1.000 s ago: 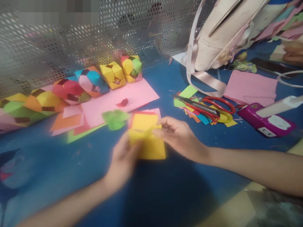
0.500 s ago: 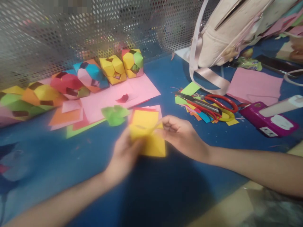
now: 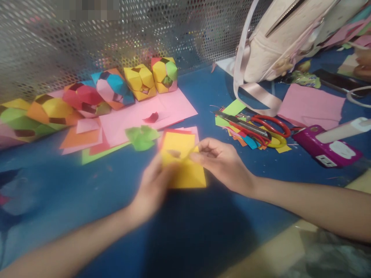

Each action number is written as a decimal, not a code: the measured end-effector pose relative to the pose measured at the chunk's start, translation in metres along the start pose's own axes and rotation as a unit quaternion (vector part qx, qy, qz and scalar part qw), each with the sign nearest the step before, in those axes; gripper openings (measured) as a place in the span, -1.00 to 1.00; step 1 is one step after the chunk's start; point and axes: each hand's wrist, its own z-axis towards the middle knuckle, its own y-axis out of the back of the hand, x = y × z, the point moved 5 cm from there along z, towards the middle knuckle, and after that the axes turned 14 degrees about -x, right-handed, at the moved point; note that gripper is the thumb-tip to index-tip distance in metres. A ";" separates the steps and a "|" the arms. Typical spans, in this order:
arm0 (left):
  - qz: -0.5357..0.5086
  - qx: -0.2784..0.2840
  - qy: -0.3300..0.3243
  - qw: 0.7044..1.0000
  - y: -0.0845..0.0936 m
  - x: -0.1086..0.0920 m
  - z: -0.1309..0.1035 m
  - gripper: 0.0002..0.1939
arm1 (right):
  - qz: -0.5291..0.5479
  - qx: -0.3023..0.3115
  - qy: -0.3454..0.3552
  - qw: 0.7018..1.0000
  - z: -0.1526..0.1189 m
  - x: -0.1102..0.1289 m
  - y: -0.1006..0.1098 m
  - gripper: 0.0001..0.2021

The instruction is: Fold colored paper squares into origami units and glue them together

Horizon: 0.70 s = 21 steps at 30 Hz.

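Observation:
A yellow paper piece (image 3: 189, 175) is held up between both hands, blurred by motion. My left hand (image 3: 155, 183) grips its left side, thumb across the front. At its upper right edge, the fingertips of my right hand (image 3: 218, 162) pinch the paper. Behind it lies a small stack with a yellow sheet (image 3: 179, 141) on top and red and pink edges showing. A folded green paper piece (image 3: 142, 138) rests just left of that stack. Pink sheets (image 3: 174, 102) spread out further back, with a small red scrap (image 3: 151, 117) on them.
Folded paper balls (image 3: 139, 82) line the perforated metal panel (image 3: 139, 34). To the right are red-handled scissors (image 3: 271, 125), a cutter (image 3: 242, 122), paper scraps, a purple glue gun (image 3: 326, 146), a pink square (image 3: 311, 104) and a pale bag (image 3: 269, 50). Another person's hand (image 3: 363, 63) shows far right.
The yellow piece has tilted slightly, its lower edge shifting up and right. My left hand has moved a little upward; my right hand keeps its pinch.

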 end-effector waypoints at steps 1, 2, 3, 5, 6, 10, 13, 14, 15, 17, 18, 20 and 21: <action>0.018 -0.004 -0.015 1.000 0.001 -0.001 -0.001 -0.78 | 0.002 -0.001 0.004 1.000 0.000 0.001 0.000 -0.85; 0.037 -0.004 -0.034 0.999 0.000 -0.003 -0.002 -0.79 | 0.004 -0.001 0.007 1.000 0.000 0.002 0.000 -0.85; 0.055 0.001 -0.052 0.997 0.000 -0.005 -0.003 -0.78 | 0.006 0.001 0.009 1.000 0.000 0.004 -0.001 -0.86; 0.087 0.017 -0.081 0.993 -0.003 -0.009 -0.005 -0.78 | 0.008 0.009 0.011 1.000 -0.001 0.006 -0.002 -0.87; 0.100 0.023 -0.091 0.991 -0.004 -0.010 -0.005 -0.79 | 0.009 0.016 0.014 1.000 -0.001 0.007 -0.002 -0.87; 0.134 0.038 -0.104 0.985 -0.008 -0.012 -0.007 -0.83 | 0.006 0.042 0.047 0.998 -0.005 0.013 -0.006 -0.90; 0.149 0.042 -0.096 0.983 -0.009 -0.012 -0.008 -0.82 | 0.004 0.051 0.081 0.995 -0.007 0.016 -0.007 -0.90; 0.153 0.039 -0.092 0.983 -0.009 -0.011 -0.008 -0.82 | 0.002 0.055 0.094 0.994 -0.008 0.017 -0.007 -0.90; 0.158 0.035 -0.088 0.983 -0.008 -0.011 -0.007 -0.82 | 0.000 0.059 0.106 0.993 -0.009 0.018 -0.007 -0.89; 0.164 0.024 -0.085 0.982 -0.007 -0.011 -0.007 -0.81 | -0.008 0.066 0.130 0.989 -0.011 0.021 -0.008 -0.87; 0.167 0.019 -0.085 0.982 -0.007 -0.011 -0.006 -0.80 | -0.013 0.070 0.141 0.987 -0.012 0.022 -0.008 -0.86; 0.171 0.006 -0.087 0.981 -0.006 -0.012 -0.006 -0.78 | -0.028 0.082 0.159 0.983 -0.014 0.024 -0.009 -0.85; 0.172 -0.001 -0.088 0.981 -0.005 -0.012 -0.005 -0.78 | -0.040 0.086 0.170 0.981 -0.014 0.024 -0.010 -0.86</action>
